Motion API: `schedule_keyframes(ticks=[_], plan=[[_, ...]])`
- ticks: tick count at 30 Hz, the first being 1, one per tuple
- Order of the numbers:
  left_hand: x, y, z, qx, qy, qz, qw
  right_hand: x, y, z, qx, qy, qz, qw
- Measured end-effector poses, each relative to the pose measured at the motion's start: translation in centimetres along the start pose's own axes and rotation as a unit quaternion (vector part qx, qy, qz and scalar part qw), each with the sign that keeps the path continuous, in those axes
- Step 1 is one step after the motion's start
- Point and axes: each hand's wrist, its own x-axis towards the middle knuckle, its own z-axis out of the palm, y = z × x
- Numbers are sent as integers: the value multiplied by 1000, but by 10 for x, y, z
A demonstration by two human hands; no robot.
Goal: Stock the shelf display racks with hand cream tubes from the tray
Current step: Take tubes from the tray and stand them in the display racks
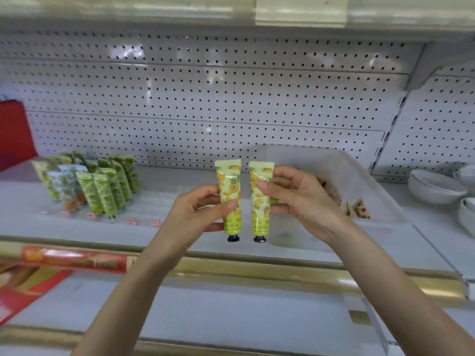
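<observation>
white pegboard (205, 98) closes the back of a pale shop shelf (180, 183), and on this shelf sits a clear plastic tray (365, 176). just left of the tray, in the air before the shelf, two yellow hand cream tubes with a pineapple print are held upright, black caps down, side by side and a little apart. the left hand (198, 214) grasps the left tube (228, 181), thumb across the front and fingers curled behind. the right hand (300, 196), which covers the near left corner of the tray, pinches the right tube (259, 217) with the thumb on its front; a small green piece shows between its fingers, but what it is cannot be told. inside the tray, at its near side, lie a few more tubes (359, 209) with a brown pattern, blurred. well left of the tray stands the clear display rack (149, 209), with green tubes (102, 194) leaning in rows in its left part. right of the tray are white bowls (434, 186). below the tray, along the shelf's front edge, runs a gold rail (257, 271) with a red label (77, 258) at its left.
</observation>
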Motion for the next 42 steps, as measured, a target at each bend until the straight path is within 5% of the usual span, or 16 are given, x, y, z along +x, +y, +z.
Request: schedule_keyframes(ticks=[18,31,42], plan=[[-7,9,-136,12,4,14,1000,44,-1,135,-61,7,-14,998],[4,8,-267,32,-30,18,999,85,10,253,-25,86,-34,995],[8,8,-316,32,30,55,998,120,13,272,-11,44,-34,998]])
